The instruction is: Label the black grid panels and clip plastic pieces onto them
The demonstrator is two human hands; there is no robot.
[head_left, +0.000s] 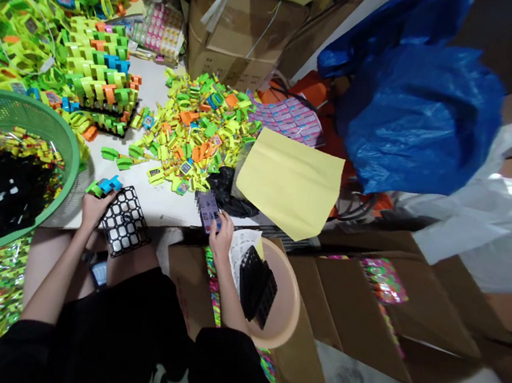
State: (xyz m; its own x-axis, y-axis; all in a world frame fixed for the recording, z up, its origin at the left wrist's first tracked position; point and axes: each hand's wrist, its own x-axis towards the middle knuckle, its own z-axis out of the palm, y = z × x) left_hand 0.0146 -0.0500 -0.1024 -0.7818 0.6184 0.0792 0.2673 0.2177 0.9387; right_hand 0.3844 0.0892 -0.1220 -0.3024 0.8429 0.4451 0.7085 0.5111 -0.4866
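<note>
My left hand (93, 210) is closed at the upper left corner of a black plastic grid tray (125, 222), which tilts over my lap at the table edge. Small green and blue plastic toy pieces (108, 185) sit at that corner, by my fingertips. My right hand (222, 238) grips the lower end of a phone (208, 210) with a lit screen, at the front of the table. Black plastic wrap (231, 194) lies just behind the phone. A heap of small green, yellow and orange toy pieces (197, 130) spreads over the table beyond both hands.
A green basket (71, 178) with black pieces stands at left, near stacked trays of toys (103, 70). A peach tub (293, 307) holding black trays sits at my right. Yellow paper (291, 181), a cardboard box (242, 34) and a blue plastic bag (423, 114) are beyond.
</note>
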